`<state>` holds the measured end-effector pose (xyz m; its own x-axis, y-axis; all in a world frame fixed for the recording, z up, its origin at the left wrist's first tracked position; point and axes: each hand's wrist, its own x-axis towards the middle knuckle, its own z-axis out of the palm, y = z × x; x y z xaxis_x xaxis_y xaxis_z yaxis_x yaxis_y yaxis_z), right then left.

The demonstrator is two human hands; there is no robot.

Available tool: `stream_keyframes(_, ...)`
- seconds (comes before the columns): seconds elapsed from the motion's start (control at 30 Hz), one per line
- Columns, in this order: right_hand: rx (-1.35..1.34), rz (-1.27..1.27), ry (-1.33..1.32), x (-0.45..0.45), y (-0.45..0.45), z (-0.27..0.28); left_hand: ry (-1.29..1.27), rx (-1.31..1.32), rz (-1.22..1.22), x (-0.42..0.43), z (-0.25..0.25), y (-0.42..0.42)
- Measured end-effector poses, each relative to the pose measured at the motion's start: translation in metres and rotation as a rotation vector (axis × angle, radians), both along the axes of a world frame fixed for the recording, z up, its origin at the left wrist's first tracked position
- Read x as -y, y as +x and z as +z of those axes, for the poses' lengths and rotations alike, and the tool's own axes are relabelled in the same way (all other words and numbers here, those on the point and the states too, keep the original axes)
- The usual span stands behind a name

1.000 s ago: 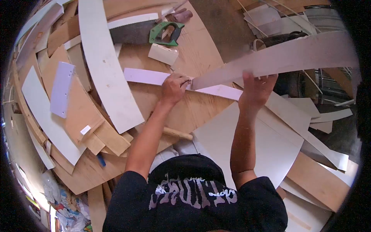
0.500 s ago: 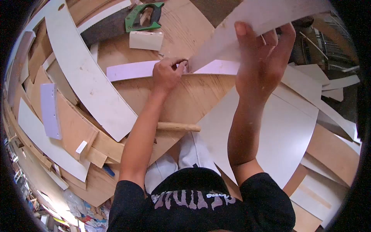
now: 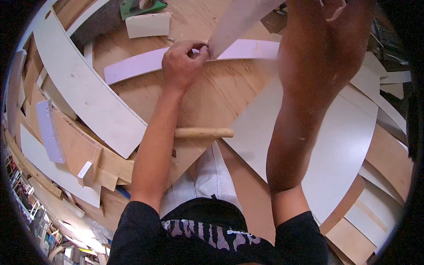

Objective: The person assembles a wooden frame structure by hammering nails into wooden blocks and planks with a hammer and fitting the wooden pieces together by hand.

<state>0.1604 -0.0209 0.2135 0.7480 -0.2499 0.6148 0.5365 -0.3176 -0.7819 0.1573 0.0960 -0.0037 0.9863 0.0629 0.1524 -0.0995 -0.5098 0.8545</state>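
A pale flat strip of board (image 3: 240, 24) slants up from the bench toward the top edge, its narrow lower end on a curved lilac-white strip (image 3: 132, 65) that lies across the plywood. My left hand (image 3: 182, 64) rests over the curved strip, thumb and forefinger pinched together against that lower end; what they grip is hidden. Raised at the upper right, my right hand (image 3: 329, 44) is closed on the upper part of the pale board, its fingertips partly cut off by the frame.
A handsaw with a green handle (image 3: 128, 9) lies beyond a small white block (image 3: 148, 25). A long white curved panel (image 3: 84, 79) and a lilac piece (image 3: 50, 131) are at left. A rounded wooden bar (image 3: 205, 132) projects near my lap; a large white panel (image 3: 340, 145) lies right.
My right hand and the upper end of the pale board have risen toward the top edge. My left hand stays at the board's lower end. The whole view has shifted slightly.
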Motion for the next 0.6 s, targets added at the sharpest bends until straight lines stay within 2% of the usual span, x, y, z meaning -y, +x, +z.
stream_keyframes(0.43,-0.026,0.014,-0.028,-0.002,-0.003,0.007,0.000,0.117,-0.031,-0.002,-0.009,0.000)
stream_keyframes(0.5,-0.035,0.020,-0.039,-0.004,-0.003,0.009,0.063,0.242,-0.060,-0.003,-0.011,0.001)
stream_keyframes(0.6,-0.074,0.038,-0.050,-0.012,-0.005,0.016,0.045,0.203,-0.031,-0.003,-0.009,-0.004)
